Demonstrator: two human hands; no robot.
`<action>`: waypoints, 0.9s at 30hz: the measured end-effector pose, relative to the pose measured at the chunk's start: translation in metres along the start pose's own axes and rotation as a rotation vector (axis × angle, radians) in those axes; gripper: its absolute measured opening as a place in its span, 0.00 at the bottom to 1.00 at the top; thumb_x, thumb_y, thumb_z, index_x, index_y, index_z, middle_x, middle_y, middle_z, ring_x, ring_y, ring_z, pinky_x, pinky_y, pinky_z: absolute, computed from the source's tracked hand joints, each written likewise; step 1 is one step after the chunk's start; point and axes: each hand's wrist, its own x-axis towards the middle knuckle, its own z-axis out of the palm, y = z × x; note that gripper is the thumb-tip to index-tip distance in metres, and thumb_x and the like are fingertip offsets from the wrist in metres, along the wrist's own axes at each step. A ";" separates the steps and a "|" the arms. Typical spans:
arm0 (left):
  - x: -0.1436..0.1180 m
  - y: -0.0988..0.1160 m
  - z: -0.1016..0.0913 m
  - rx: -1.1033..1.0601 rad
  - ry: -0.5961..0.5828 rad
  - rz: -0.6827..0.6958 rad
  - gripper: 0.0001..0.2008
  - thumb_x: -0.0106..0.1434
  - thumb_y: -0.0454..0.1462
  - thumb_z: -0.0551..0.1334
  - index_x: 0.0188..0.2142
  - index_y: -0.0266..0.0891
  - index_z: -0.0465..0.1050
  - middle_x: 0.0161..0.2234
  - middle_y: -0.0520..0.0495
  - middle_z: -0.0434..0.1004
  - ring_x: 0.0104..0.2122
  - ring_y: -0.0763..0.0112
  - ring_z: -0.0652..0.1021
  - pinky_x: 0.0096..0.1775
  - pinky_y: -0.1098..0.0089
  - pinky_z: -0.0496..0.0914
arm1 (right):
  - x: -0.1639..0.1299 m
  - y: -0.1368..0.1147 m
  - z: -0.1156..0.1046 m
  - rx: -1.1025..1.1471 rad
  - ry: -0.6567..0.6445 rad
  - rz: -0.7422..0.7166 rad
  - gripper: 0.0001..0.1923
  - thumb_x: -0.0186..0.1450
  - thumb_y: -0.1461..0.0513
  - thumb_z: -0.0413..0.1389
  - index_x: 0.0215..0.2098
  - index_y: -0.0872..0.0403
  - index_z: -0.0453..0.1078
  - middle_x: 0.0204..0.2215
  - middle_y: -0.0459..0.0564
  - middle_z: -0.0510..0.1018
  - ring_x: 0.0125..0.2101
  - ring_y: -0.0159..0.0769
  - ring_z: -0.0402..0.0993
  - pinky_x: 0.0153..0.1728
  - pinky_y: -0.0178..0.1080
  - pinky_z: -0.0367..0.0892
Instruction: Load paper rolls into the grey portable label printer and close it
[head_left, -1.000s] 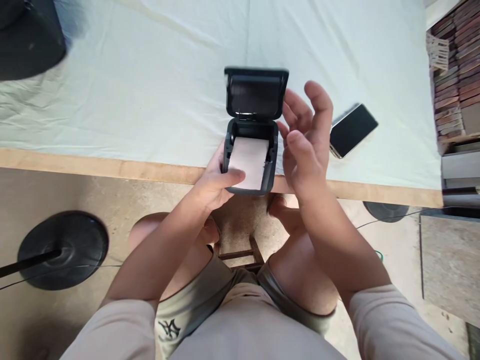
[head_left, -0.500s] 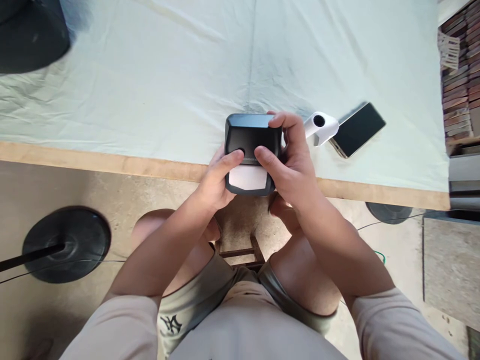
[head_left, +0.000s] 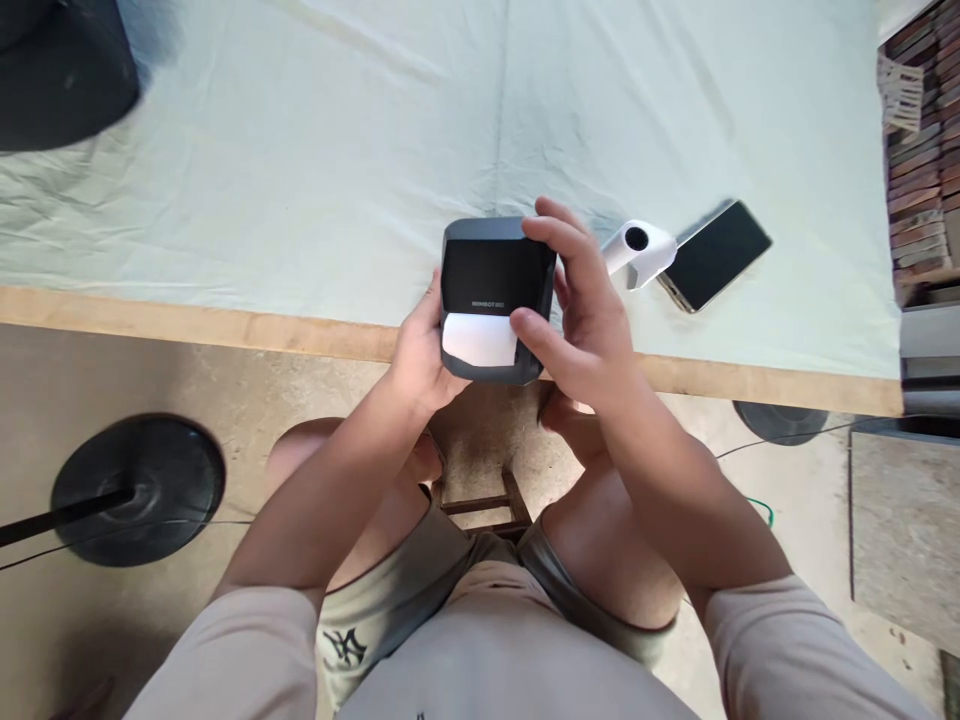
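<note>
A dark label printer [head_left: 487, 275] with NIIMBOT lettering is held over the table's front edge. A white label strip [head_left: 478, 340] covers its lower front. My left hand [head_left: 424, 350] is closed around the printer's left side and underside, its fingers mostly hidden behind it. My right hand [head_left: 585, 305] grips the right side loosely: the index fingertip rests at the upper right corner and the thumb tip at the label strip's right edge. To the right, a white handheld device with a round black spot [head_left: 649, 255] lies against a dark-screened smartphone [head_left: 716, 257].
A pale cloth [head_left: 300, 180] covers the table, whose wooden edge [head_left: 187, 313] runs along the front. A large black object [head_left: 64, 80] stands at the far left. On the floor are a round black base [head_left: 142, 490] and thin cables. Stacked bricks [head_left: 919, 180] are at the right.
The printer has shifted slightly left and up. My left thumb has left its front face. My right thumb moved down to the label strip, and my right fingers lifted and loosened.
</note>
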 end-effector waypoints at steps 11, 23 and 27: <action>-0.003 0.000 0.009 -0.059 -0.221 0.033 0.24 0.65 0.54 0.62 0.48 0.37 0.77 0.44 0.46 0.83 0.62 0.51 0.73 0.58 0.60 0.76 | 0.006 -0.005 -0.008 0.006 0.364 0.070 0.20 0.63 0.50 0.63 0.49 0.48 0.67 0.37 0.45 0.73 0.41 0.29 0.74 0.45 0.36 0.72; -0.005 -0.003 0.005 0.066 -0.306 0.021 0.21 0.66 0.47 0.66 0.55 0.41 0.71 0.42 0.49 0.81 0.45 0.64 0.83 0.41 0.71 0.79 | 0.014 -0.022 -0.027 -0.736 -0.192 0.054 0.12 0.65 0.61 0.54 0.45 0.52 0.76 0.34 0.51 0.78 0.45 0.42 0.69 0.48 0.45 0.64; -0.007 -0.001 0.006 0.125 -0.325 0.018 0.19 0.65 0.46 0.67 0.52 0.41 0.73 0.40 0.49 0.81 0.34 0.72 0.82 0.33 0.76 0.75 | 0.019 -0.029 -0.028 -0.816 -0.308 0.189 0.12 0.62 0.62 0.57 0.44 0.52 0.75 0.31 0.52 0.76 0.44 0.45 0.70 0.44 0.45 0.64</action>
